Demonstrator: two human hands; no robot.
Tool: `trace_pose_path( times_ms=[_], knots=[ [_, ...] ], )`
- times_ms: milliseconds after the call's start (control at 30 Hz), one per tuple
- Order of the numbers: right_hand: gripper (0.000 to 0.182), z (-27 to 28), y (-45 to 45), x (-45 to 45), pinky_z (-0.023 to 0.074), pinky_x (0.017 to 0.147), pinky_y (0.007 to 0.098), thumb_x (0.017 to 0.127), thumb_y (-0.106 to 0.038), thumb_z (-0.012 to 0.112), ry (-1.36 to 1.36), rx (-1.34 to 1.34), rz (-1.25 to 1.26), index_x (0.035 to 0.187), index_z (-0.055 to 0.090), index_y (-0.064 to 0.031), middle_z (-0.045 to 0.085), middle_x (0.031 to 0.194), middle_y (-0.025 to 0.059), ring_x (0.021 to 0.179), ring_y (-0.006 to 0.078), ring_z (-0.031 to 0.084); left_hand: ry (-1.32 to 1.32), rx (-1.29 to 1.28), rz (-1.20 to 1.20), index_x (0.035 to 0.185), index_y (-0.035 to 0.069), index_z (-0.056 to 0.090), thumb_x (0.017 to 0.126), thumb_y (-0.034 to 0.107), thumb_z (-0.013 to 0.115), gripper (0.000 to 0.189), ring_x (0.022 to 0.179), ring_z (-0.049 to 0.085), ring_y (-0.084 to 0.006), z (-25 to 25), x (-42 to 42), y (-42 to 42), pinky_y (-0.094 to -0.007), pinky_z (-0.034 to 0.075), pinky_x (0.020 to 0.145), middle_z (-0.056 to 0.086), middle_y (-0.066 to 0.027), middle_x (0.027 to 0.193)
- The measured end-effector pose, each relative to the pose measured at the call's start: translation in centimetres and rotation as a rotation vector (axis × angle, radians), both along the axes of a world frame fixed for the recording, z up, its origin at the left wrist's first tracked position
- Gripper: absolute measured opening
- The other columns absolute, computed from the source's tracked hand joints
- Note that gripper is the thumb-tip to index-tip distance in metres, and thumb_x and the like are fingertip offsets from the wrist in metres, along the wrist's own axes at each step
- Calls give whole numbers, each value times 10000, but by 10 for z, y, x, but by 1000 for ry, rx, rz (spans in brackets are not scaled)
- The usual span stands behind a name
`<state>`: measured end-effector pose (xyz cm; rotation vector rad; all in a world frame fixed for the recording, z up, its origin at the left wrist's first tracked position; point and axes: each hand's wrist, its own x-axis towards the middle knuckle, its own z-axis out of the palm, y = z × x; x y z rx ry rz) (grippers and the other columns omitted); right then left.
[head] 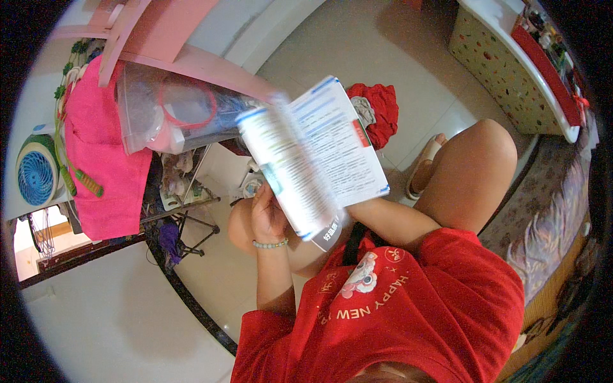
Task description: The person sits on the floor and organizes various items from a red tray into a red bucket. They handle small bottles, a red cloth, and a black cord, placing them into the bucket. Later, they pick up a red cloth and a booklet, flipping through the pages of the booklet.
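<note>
An open paperback book (340, 148) with printed text and coloured highlighting is held above my lap. Its pages near the spine are blurred, as are those on the left side. My left hand (267, 218), with a beaded bracelet (270, 244) at the wrist, grips the book's left edge from beneath, its thumb beside the edge. From the right, my right forearm (390, 218) passes under the lower edge of the book, which hides the right hand. A dark piece with white writing (330, 235) sticks out below the book.
Red cloth (383, 115) lies on the tiled floor beyond the book. To the left are a pink cloth (105, 158), a clear plastic bag (139, 115), a small blue-and-green fan (37, 170) and a folding metal stand (194, 234). A patterned cabinet (498, 72) stands at upper right.
</note>
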<state>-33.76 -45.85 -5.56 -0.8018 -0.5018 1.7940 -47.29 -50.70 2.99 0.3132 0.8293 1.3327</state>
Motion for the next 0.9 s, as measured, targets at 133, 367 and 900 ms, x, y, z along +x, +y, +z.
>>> trace_pose_path(
  times_ms=[133, 367, 900],
  knots=[
    [420, -2, 1, -3, 479, 811, 316, 899, -372, 433, -10, -5, 0, 1142, 491, -34, 588, 1036, 87, 873, 203, 593, 8, -30, 59, 1093, -47, 531, 886, 90, 462, 258, 959, 589, -215, -3, -2, 1, -344, 488, 847, 591, -139, 1080],
    [417, -7, -1, -2, 480, 810, 317, 897, -371, 439, -24, -17, 6, 1138, 494, -34, 589, 1032, 87, 869, 203, 593, 70, 15, 13, 1093, -30, 541, 883, 87, 474, 249, 968, 589, -208, -5, -1, -1, -329, 494, 841, 596, -130, 1076],
    [411, -12, -5, -7, 481, 806, 318, 893, -369, 452, -42, -38, 23, 1129, 501, -36, 592, 1022, 86, 860, 203, 593, 87, -67, 69, 1068, -16, 559, 878, 84, 489, 227, 937, 597, -196, -21, -14, -6, -326, 503, 816, 606, -112, 1058]
  ],
)
